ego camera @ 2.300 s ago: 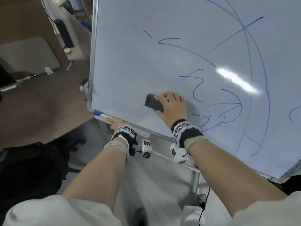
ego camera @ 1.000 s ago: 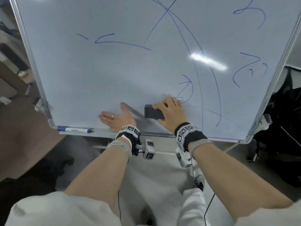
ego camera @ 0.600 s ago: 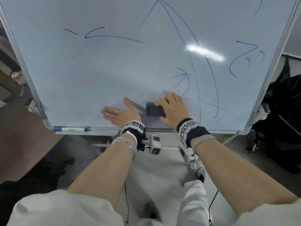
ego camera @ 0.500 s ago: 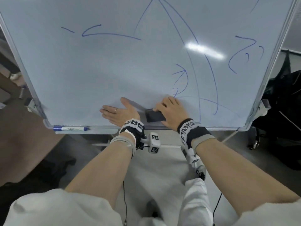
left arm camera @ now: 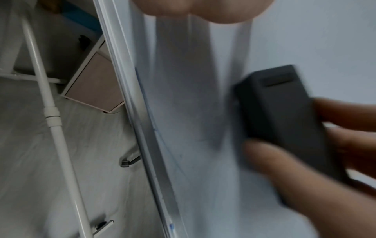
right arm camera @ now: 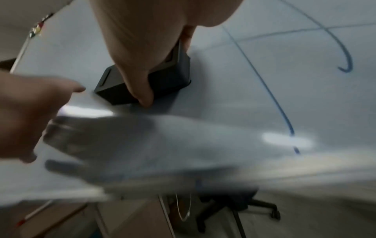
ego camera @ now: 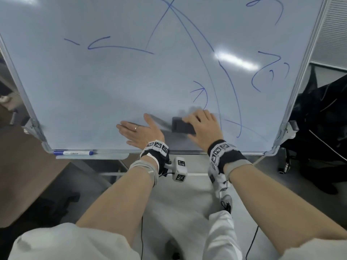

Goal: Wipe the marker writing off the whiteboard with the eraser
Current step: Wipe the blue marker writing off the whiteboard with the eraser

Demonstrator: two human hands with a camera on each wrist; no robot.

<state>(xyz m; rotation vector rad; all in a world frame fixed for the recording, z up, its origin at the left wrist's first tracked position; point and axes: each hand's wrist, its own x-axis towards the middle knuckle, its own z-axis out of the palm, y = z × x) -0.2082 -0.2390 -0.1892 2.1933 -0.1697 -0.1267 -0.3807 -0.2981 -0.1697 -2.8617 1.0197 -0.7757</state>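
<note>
The whiteboard (ego camera: 93,87) on its stand carries blue marker writing (ego camera: 201,94) across its middle and right. My right hand (ego camera: 202,126) grips a dark grey eraser (ego camera: 182,125) and holds it flat against the board's lower middle, just below a small blue arrow mark. In the right wrist view the thumb curls down over the eraser (right arm camera: 146,83); in the left wrist view the eraser (left arm camera: 284,116) sits between the right hand's fingers. My left hand (ego camera: 139,132) lies flat on the board (left arm camera: 183,96) with straight fingers, left of the eraser.
A blue-capped marker (ego camera: 73,152) lies in the tray along the board's bottom edge at the left. A wooden desk (ego camera: 22,166) stands to the left. A dark office chair (ego camera: 319,128) and cables are by the board's right side.
The view swung right along the board. My left hand came off the tray and laid flat on the board. The eraser dipped toward the bottom edge, then rose again; strokes at lower middle are wiped away.
</note>
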